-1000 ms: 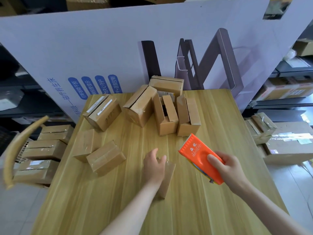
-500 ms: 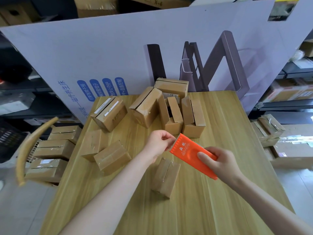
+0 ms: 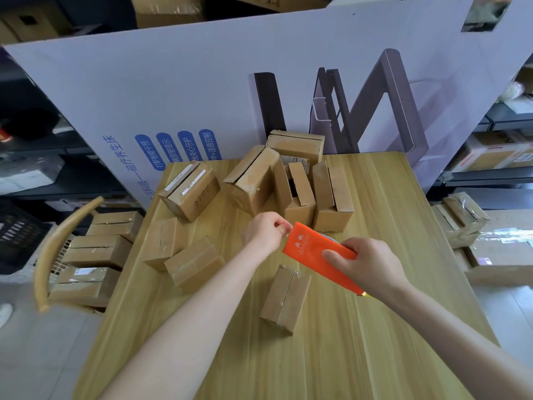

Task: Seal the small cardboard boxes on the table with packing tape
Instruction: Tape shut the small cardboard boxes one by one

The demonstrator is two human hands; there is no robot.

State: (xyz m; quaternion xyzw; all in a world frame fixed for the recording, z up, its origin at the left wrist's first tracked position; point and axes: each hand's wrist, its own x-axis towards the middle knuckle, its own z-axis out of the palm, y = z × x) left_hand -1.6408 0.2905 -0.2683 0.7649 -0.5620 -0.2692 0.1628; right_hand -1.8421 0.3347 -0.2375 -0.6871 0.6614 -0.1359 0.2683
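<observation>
Lying nearest, at lower centre on the bench, one small cardboard box, flaps closed. Just above it in the frame, right grip wrapped round an orange tape dispenser, held clear of the bench. Left grip pinching at the dispenser's upper-left edge. Left of centre, two closed boxes touching side by side. Farther up, clustered boxes at the bench's far end, some with flaps standing open. Behind those, filling the upper frame, a large printed carton panel.
</observation>
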